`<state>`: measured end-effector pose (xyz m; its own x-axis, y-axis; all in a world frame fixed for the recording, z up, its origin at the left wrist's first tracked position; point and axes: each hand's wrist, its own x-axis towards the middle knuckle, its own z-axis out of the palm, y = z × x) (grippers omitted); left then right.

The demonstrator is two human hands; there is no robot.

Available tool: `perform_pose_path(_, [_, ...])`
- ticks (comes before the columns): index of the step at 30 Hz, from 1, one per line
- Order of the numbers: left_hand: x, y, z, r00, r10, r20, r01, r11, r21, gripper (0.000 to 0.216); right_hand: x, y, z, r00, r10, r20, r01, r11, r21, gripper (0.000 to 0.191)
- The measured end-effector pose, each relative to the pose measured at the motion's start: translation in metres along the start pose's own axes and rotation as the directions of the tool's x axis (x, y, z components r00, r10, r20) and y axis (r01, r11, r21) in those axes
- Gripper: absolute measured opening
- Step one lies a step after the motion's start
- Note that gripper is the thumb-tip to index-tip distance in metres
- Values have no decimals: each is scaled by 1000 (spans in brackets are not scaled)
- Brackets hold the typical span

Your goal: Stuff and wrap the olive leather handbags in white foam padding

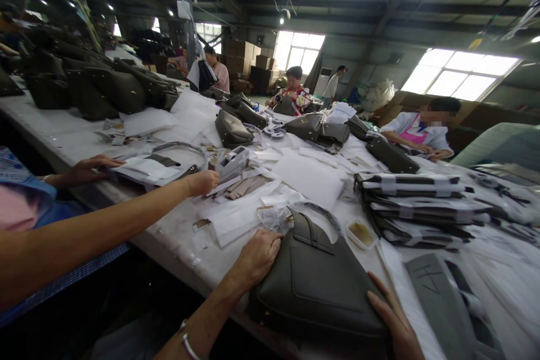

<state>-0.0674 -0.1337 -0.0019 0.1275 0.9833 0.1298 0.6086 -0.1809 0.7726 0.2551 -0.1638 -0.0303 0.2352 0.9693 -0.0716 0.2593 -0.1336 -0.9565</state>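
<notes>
A dark olive-grey leather handbag (316, 287) lies flat on the white table (169, 236) right in front of me, its handle pointing away. My left hand (257, 256) is curled over the bag's upper left edge, fingers closed on it, with a bracelet at the wrist. At the bag's lower right corner, my right hand (392, 315) grips the edge with the thumb lying on top. A small tray of yellowish paste (361, 233) stands just beyond the bag.
A co-worker on my left stretches an arm across the table, the closed hand (202, 183) near a tape dispenser (232, 162), the other hand (88, 169) on wrapped parts. Stacked wrapped straps (413, 202) lie to the right. More bags (105, 90) and several seated workers are farther back.
</notes>
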Motion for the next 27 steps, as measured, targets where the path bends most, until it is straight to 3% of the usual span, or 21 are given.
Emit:
perform_pose_path(8, [-2, 5, -2, 999, -20, -46, 17, 998, -66, 41, -3, -9, 2, 999, 28, -44, -28, 1000, 3, 72])
perform_pose_path(12, [-3, 3, -5, 980, -79, -182, 46, 982, -182, 36, 2, -25, -9, 992, 100, 73, -100, 995, -4, 74])
perform_pose_path(15, [-3, -7, -7, 945, -206, -255, 132, 951, -279, 42, 4, -29, -16, 977, 129, 169, -137, 990, 37, 82])
perform_pose_path(18, [-5, -17, -7, 953, -288, -96, 220, 873, -435, 56, 0, -22, -16, 986, 69, 153, -80, 994, 70, 83])
perform_pose_path(21, [-10, -19, -9, 960, -274, 51, 252, 772, -584, 74, -7, -12, -12, 997, 24, 73, -32, 994, 106, 85])
perform_pose_path(24, [-14, -9, -14, 965, -249, 79, 243, 740, -628, 90, -13, -6, -10, 1000, -14, 5, 14, 993, 113, 84])
perform_pose_path(27, [-14, 6, -16, 970, -240, 34, 207, 748, -631, 96, -16, -6, -13, 999, -49, -12, 50, 995, 81, 79])
